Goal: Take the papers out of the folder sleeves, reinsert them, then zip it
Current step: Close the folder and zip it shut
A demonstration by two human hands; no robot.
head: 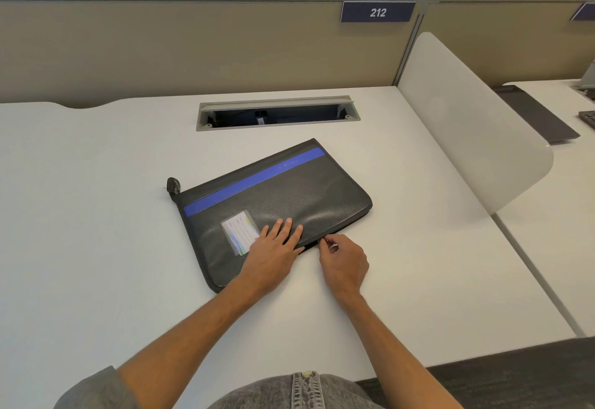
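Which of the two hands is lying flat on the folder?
The left hand, fingers spread flat on the black folder beside its label card. The right hand instead pinches something small at the folder's near edge.

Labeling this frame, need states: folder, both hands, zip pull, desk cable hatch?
folder: closed, flat on desk
left hand: open, pressed flat on folder
right hand: pinched at folder's near edge, apparently on zip pull
cable hatch: lid open
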